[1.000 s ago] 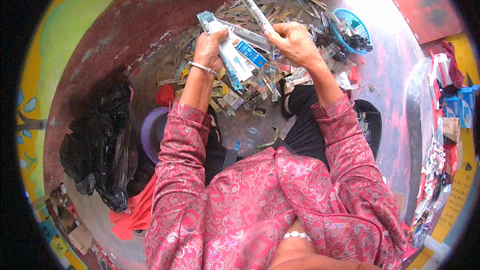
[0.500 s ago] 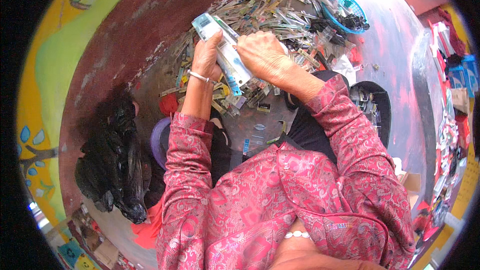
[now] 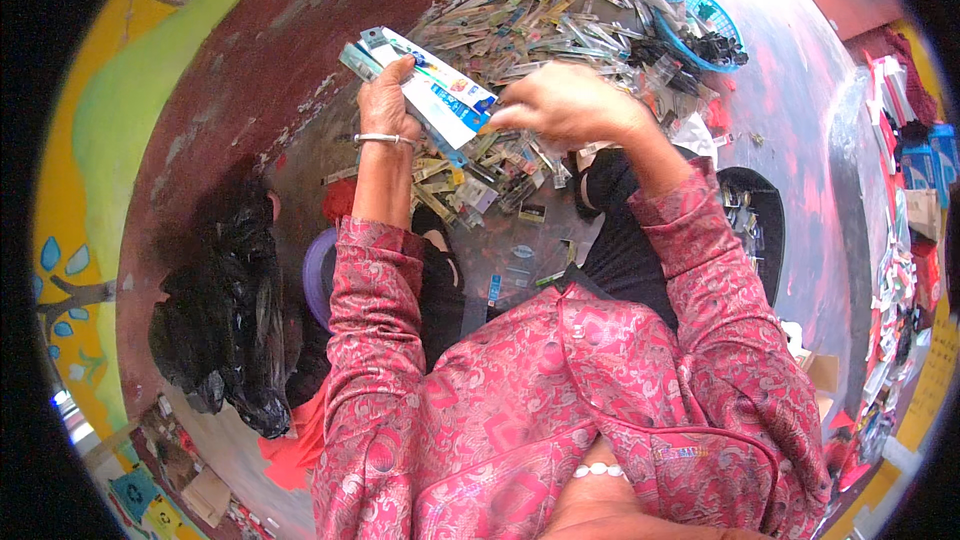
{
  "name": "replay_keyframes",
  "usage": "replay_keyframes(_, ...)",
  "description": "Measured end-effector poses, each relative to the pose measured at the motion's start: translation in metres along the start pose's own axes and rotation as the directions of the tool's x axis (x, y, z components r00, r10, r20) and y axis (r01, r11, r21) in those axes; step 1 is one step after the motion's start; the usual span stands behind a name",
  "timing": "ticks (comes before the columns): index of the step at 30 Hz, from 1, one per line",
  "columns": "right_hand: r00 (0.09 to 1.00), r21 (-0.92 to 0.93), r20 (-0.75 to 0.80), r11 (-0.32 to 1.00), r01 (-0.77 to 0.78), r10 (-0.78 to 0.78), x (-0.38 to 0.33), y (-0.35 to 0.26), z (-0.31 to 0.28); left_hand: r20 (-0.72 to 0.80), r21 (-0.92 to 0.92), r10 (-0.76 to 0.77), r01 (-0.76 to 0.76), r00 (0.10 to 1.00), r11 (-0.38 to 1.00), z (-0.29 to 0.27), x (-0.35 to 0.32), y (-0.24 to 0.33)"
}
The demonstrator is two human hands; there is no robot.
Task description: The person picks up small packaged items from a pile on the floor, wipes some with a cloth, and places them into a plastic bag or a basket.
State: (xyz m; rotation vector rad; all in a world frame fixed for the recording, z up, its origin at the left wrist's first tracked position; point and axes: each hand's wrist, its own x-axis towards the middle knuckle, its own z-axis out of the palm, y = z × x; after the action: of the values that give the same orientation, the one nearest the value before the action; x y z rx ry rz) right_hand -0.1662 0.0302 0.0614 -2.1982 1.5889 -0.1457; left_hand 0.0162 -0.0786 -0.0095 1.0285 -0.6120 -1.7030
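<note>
My left hand (image 3: pixel 388 105), with a bangle at its wrist, is closed around a few long, flat blue-and-white packages (image 3: pixel 435 90). The thumb lies on top of them, and they fan out slightly, slanting down to the right. Just off their right end is my right hand (image 3: pixel 570 105), smeared by motion, so its fingers cannot be made out. Beneath and beyond both hands spreads a heap of narrow packages (image 3: pixel 520 25) on the floor, many of them with clear plastic.
A blue plastic basket (image 3: pixel 735 50) with black scraps stands at the far right. A dark container (image 3: pixel 765 240) of small items sits by my right knee. To the left lie black plastic bags (image 3: pixel 235 330) and a purple round rim (image 3: pixel 318 275). A painted wall (image 3: pixel 200 110) curves behind.
My right hand has come away from the packages and moved right. My left hand has shifted slightly left, and the packages in it now fan apart, showing a brighter printed face.
</note>
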Motion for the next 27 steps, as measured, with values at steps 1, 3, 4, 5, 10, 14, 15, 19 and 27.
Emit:
replay_keyframes(1, 0.996, 0.120, -0.061, 0.991, -0.061, 0.069, 0.000, 0.013, -0.008, 0.031, 0.007, -0.010, 0.010, 0.999, 1.000, -0.003, 0.001, -0.001)
replay_keyframes(3, 0.847, 0.332, -0.526, 0.935, 0.122, 0.076, 0.012, 0.039, -0.011, 0.109, 0.033, -0.064, 0.061, 0.992, 0.998, 0.002, -0.004, -0.002)
replay_keyframes(4, 0.817, 0.566, -0.501, 0.822, 0.061, 0.285, 0.012, 0.023, -0.022, 0.147, 0.052, -0.111, 0.105, 0.983, 0.993, 0.006, -0.010, -0.006)
replay_keyframes(5, 0.741, 0.535, -0.624, 0.827, 0.172, 0.250, 0.016, 0.015, -0.021, 0.180, 0.100, -0.143, 0.126, 0.973, 0.987, 0.013, -0.010, -0.012)
replay_keyframes(10, 0.578, 0.200, -0.815, 0.912, 0.358, -0.048, 0.053, -0.009, 0.021, 0.494, 0.232, -0.147, 0.033, 0.857, 0.972, 0.020, -0.034, -0.025)
replay_keyframes(14, 0.383, 0.098, -0.921, 0.994, 0.057, 0.069, 0.060, 0.036, -0.011, 0.524, 0.348, -0.244, 0.056, 0.816, 0.936, 0.029, -0.048, -0.014)
replay_keyframes(15, 0.381, 0.228, -0.900, 0.974, -0.002, 0.211, 0.059, 0.048, -0.014, 0.481, 0.289, -0.246, 0.112, 0.841, 0.951, 0.026, -0.043, -0.014)
replay_keyframes(19, 0.710, 0.505, -0.624, 0.862, 0.049, 0.325, 0.040, 0.040, -0.008, 0.285, 0.038, -0.183, 0.180, 0.941, 0.983, 0.008, -0.017, -0.014)
replay_keyframes(27, 0.907, -0.073, -0.420, 0.997, 0.012, -0.042, 0.027, -0.027, 0.030, 0.238, 0.085, -0.023, 0.003, 0.971, 0.996, 0.001, -0.001, -0.019)
